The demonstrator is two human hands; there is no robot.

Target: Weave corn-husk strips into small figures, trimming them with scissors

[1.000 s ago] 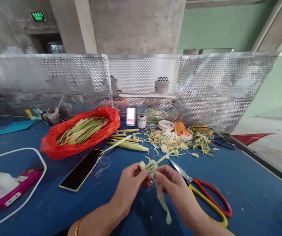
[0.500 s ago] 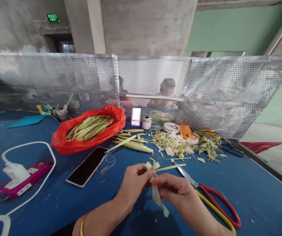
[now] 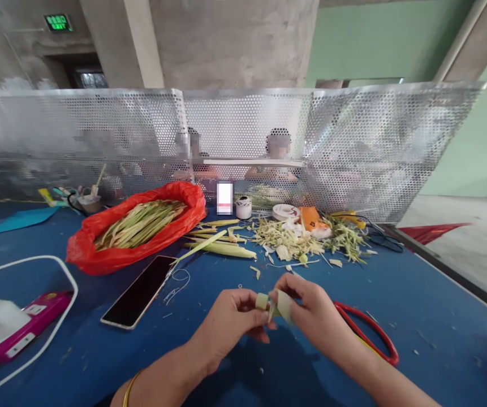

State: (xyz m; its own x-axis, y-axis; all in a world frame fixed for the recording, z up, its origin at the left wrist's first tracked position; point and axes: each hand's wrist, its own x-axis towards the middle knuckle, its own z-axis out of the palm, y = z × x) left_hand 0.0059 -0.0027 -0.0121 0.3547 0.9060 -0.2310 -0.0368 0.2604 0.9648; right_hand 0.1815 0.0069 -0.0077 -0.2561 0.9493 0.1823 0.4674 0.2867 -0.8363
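Pinched between the thumb and fingers of my left hand (image 3: 241, 314) is a looped piece of pale green leaf strip (image 3: 284, 306). My right hand (image 3: 311, 308) closes on the same strip, which curls over its fingers close to the left fingertips. Both hands are just above the blue table, nearly touching. Under my right forearm lies a pair of scissors (image 3: 382, 330); its red handle shows, a bit of the yellow one peeks out, and its blades are hidden.
Left stand a red plastic bag (image 3: 82, 261) of leaf strips, a dark phone (image 3: 139, 294) and a magenta power strip (image 3: 52, 311). Trimmings (image 3: 288, 240), a tape roll (image 3: 286, 212) and an orange packet (image 3: 310, 218) lie behind. A perforated metal screen (image 3: 243, 124) separates people opposite.
My right hand has risen and turned, bringing the strip's hanging end up and round. The thin stalk pointing right no longer shows. The view has shifted to the right.
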